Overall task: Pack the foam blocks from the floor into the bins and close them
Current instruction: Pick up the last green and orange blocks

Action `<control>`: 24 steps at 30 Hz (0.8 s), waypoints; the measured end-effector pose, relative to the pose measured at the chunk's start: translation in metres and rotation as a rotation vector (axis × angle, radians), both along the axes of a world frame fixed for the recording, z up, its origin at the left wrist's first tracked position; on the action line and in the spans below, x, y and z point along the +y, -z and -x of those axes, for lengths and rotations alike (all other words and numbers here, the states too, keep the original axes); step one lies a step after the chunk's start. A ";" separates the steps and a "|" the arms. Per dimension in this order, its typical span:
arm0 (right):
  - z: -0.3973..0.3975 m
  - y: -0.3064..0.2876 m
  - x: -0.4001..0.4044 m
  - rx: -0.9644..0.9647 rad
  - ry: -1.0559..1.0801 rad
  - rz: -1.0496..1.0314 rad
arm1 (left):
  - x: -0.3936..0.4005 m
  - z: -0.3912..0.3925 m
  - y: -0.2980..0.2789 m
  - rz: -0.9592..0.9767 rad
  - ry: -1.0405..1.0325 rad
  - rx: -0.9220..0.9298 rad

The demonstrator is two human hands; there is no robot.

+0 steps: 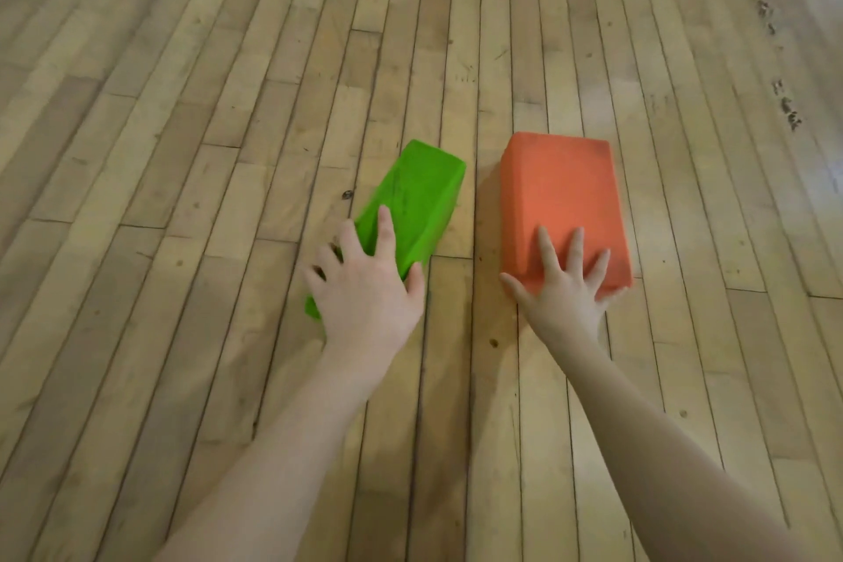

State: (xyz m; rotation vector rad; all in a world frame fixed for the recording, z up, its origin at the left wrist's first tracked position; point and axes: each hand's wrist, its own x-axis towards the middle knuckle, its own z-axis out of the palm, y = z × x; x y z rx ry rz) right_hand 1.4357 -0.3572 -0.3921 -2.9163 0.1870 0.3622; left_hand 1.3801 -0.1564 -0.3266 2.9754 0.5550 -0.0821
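Note:
Two foam blocks lie side by side on the wooden floor. My left hand covers the near end of the green foam block, which lies at a slant. Its thumb presses the block's right side, its outer fingers curl over the left edge, and one finger lies along the top. My right hand rests on the near end of the orange foam block. Its fingers are spread straight across the top and its thumb reaches down by the near left corner. No bin is in view.
Wooden floorboards stretch in every direction around the blocks. Some dark scuff marks dot the floor at the far right. A bright glare lies on the boards at the upper right.

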 end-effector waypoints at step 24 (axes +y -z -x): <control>0.064 -0.048 0.006 -0.322 -0.126 -0.206 | -0.017 0.043 0.000 0.137 0.145 -0.054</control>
